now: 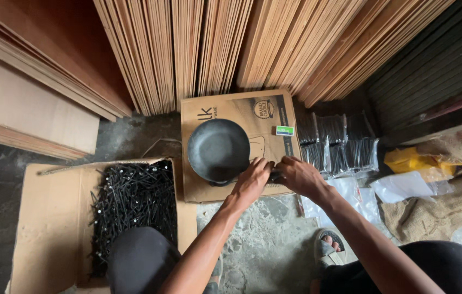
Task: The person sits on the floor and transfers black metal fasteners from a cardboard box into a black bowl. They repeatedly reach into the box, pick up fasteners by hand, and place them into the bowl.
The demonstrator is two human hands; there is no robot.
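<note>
A dark round pan (218,149) rests on a flat brown cardboard box (239,111) lying on the floor. My left hand (251,179) lies at the pan's near right rim, fingers curled over its edge. My right hand (298,175) meets it from the right, closed on a small dark thing between the two hands; what it is cannot be made out. An open cardboard box (51,218) at the left holds a heap of black nails (133,204).
Plywood sheets (209,43) lean upright behind. Clear bags of black nails (340,144) lie right of the flat box, with loose plastic bags (405,186), a yellow bag (411,160) and burlap sacking (443,209) further right. My knees and a sandalled foot (329,247) fill the lower edge.
</note>
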